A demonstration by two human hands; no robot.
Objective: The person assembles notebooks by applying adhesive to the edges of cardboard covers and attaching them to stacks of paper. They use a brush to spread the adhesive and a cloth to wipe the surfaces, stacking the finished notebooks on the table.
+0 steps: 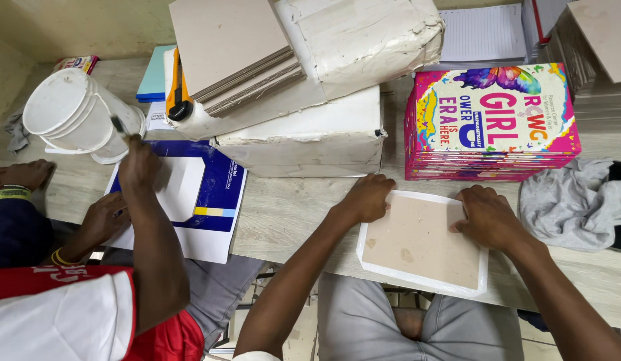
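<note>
Both hands, left [367, 198] and right [485, 212], press flat (fingers curled) on a board [421, 241] atop white paper [366, 264].

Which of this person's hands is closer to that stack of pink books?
The right hand. It presses the board just below the stack of pink books. The left hand is on the board's upper left corner, farther off to the stack's left.

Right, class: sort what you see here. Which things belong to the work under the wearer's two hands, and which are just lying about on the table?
In hand:
left hand and right hand, both pressing the square brown board
white paper sheet under that board

Lying about:
stack of bright pink books
crumpled grey cloth
white-wrapped parcels
white plastic bucket, by a co-worker's hand
</note>
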